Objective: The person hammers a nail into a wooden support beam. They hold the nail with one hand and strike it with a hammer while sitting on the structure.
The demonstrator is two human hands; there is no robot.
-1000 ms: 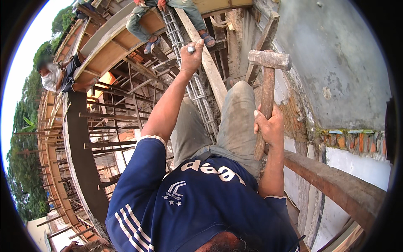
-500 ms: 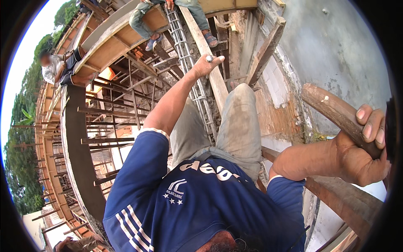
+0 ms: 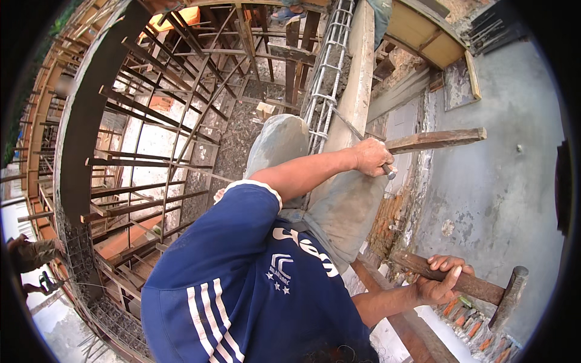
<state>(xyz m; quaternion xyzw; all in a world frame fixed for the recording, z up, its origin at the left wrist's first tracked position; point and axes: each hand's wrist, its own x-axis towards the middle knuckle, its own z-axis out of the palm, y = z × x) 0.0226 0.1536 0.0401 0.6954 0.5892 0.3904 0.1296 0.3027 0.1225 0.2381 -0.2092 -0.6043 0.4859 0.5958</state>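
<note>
My left hand (image 3: 370,158) is closed around a steel chisel (image 3: 350,126), a thin round bar. Its blunt end sticks out below my fist, and the other end slants up and left to the edge of a long timber board (image 3: 356,78) beside a rebar cage (image 3: 330,72). Lower right, my right hand (image 3: 445,281) grips a hammer by its wooden handle (image 3: 481,288), roughly midway along. The rusty metal hammer head (image 3: 508,299) points away to the right, well apart from the chisel. My knees straddle the cage and board.
A rough timber (image 3: 436,140) juts right, just beyond my left fist. Grey plastered wall (image 3: 484,199) stands at right. Left lies a deep drop with many wooden props (image 3: 163,127) and a curved concrete beam (image 3: 75,139). Another person's arm (image 3: 36,251) shows at lower left.
My view has swung. The left hand has turned, so the chisel now shows along its length instead of end-on. My right hand has dropped lower, bringing the hammer head into view.
</note>
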